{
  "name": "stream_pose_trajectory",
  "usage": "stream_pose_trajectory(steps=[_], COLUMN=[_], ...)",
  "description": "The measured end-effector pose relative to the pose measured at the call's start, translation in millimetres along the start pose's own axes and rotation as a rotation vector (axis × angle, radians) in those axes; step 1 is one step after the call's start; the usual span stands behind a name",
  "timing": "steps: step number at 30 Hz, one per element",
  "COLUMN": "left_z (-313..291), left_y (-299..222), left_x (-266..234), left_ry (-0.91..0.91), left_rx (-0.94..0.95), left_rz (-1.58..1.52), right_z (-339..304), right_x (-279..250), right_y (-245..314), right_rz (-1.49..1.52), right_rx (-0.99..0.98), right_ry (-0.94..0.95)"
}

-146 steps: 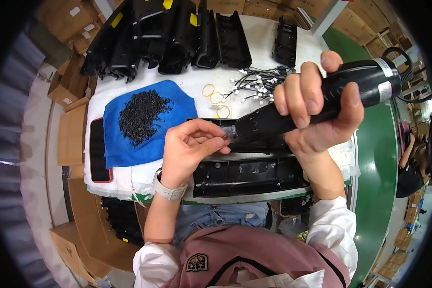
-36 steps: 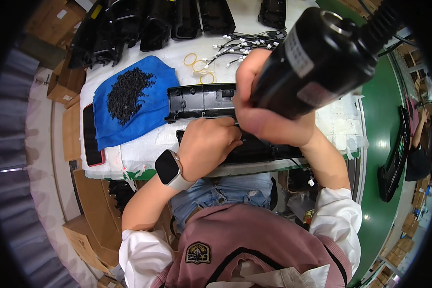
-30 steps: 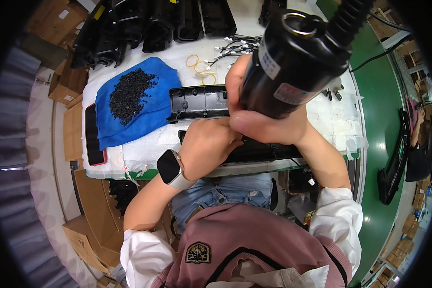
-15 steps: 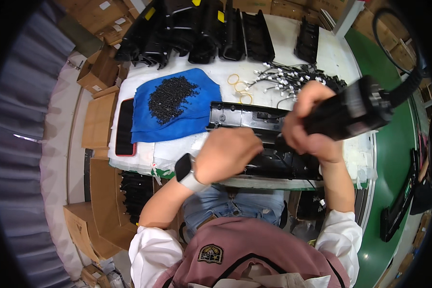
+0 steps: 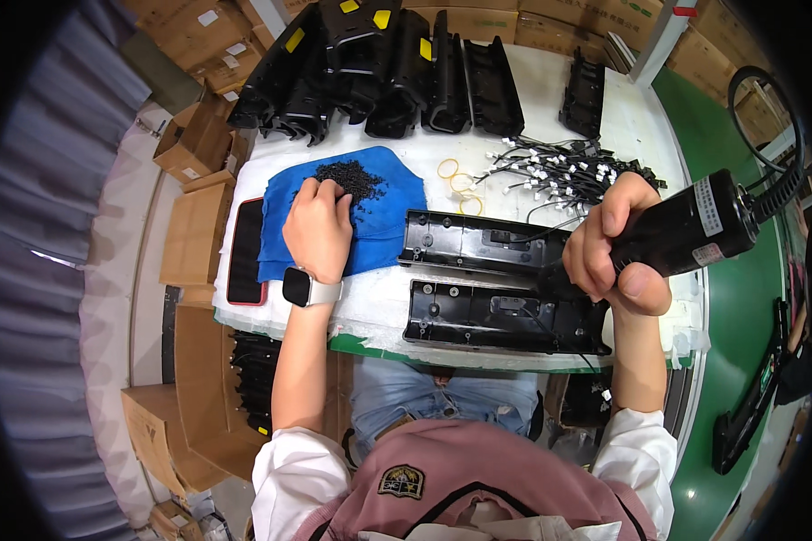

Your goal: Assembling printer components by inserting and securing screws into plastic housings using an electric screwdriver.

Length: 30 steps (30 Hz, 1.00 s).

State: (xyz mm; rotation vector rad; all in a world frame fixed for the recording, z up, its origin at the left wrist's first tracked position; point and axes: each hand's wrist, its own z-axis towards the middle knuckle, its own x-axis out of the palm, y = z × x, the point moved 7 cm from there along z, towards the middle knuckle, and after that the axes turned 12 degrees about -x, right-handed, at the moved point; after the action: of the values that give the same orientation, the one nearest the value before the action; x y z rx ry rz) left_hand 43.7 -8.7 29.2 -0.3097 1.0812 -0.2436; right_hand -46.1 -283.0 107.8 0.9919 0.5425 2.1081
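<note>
My left hand (image 5: 318, 230) reaches onto the blue cloth (image 5: 383, 239), its fingers bent together at the near edge of a pile of small black screws (image 5: 359, 180). Whatever lies between the fingertips is too small to make out. In my right hand (image 5: 627, 248) is a black electric screwdriver (image 5: 681, 227), gripped round its body and tilted, its tip end over the right part of two black plastic housings. The farther housing (image 5: 456, 242) and the nearer housing (image 5: 460, 317) lie side by side, hollow side up, each with a small part and a thin cable inside.
Several black housings (image 5: 397, 99) with yellow labels stand along the back, and a narrow one (image 5: 584, 97) lies apart. Cables with white plugs (image 5: 559, 171) are heaped behind the screwdriver. Yellow rubber bands (image 5: 462, 183) lie beside the cloth, a phone (image 5: 247, 252) at the left edge.
My left hand has moved from over the housings leftward to the screw pile. My right hand has shifted slightly right and nearer with the screwdriver, uncovering more of the nearer housing.
</note>
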Motion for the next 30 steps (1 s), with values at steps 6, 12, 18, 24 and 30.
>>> stream_pose_trajectory(steps=[6, 12, 18, 24, 30], left_z=[0, 0, -46, -89, -99], left_y=[1, -3, -57, -107, -112], left_x=[-3, -7, -3, -5, -3], left_ry=[-0.019, -0.040, 0.527, 0.955, 1.049], left_rx=[0.043, 0.079, -0.154, -0.203, -0.377], left_rz=[-0.084, -0.157, -0.997, -1.210, -1.375], right_z=[2, 5, 15, 20, 16], right_x=[-2, -1, 6, 14, 15], right_y=[0, 5, 30, 47, 43], right_rz=[-0.018, -0.114, -0.036, 0.063, 0.099], right_rx=[-0.008, 0.012, -0.190, -0.295, -0.310], right_ry=[0.000, 0.046, 0.081, 0.103, 0.120])
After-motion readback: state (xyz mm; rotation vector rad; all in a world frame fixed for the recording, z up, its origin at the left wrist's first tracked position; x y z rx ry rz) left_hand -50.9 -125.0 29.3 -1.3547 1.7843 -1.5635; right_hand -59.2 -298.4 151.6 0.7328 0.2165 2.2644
